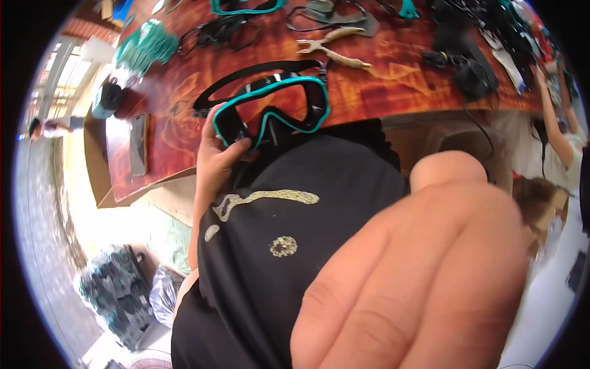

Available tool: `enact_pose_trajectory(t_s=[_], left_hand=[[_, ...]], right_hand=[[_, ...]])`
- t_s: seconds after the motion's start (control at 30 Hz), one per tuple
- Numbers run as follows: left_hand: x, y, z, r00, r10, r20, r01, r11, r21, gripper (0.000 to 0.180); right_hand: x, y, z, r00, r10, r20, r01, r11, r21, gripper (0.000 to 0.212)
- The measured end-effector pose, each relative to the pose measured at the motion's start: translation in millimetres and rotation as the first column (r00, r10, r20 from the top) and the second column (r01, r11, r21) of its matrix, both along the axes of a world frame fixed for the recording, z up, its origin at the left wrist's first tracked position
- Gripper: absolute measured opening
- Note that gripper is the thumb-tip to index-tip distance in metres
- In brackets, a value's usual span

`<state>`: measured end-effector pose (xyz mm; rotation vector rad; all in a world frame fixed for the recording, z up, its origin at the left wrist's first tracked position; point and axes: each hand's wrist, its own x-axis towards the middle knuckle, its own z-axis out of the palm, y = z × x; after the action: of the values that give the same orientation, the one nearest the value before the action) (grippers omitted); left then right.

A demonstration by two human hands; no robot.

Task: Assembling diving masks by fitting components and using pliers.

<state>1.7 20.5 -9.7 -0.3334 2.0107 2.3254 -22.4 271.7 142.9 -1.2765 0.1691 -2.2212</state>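
Observation:
A diving mask (270, 113) with a teal frame, clear lenses and a black strap is held at the table's front edge by my left hand (216, 157). The fingers of that hand are closed round the mask's left lower corner, thumb in front. The strap (215, 92) loops up behind the mask over the tabletop. Very large and close to the view, my right hand (418, 277) fills the lower right. Its fingers lie side by side, and their tips run out of the picture, so what they hold, if anything, is hidden.
On the reddish-brown table (393, 86) lie pliers (335, 48), a teal bundle (147, 46), a phone-like slab (139, 144) and black parts (473, 77). Another teal mask (246, 6) is at the far edge. A black cloth (295, 178) covers my lap. Another person's arm (556, 135) shows at right.

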Motion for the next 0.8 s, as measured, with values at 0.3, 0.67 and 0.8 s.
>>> enact_pose_trajectory(t_s=[0.3,0.67,0.8], left_hand=[[-8.2,-3.8,-7.3,0.999,-0.018,0.042,0.017,1.0,0.021,0.083],[-7.6,-3.1,4.4,0.993,-0.046,0.106,0.035,0.994,0.099,0.084],[-10.7,-7.9,-9.5,0.999,-0.027,-0.027,0.027,1.0,0.007,0.077]], right_hand=[[15.1,-18.0,0.7,0.995,-0.09,0.052,0.09,0.996,0.002,0.058],[-3.4,-35.2,-29.2,0.987,-0.156,-0.041,0.147,0.974,-0.174,0.07],[-16.2,8.7,1.8,0.834,-0.34,-0.435,0.452,0.872,0.185,0.034]])
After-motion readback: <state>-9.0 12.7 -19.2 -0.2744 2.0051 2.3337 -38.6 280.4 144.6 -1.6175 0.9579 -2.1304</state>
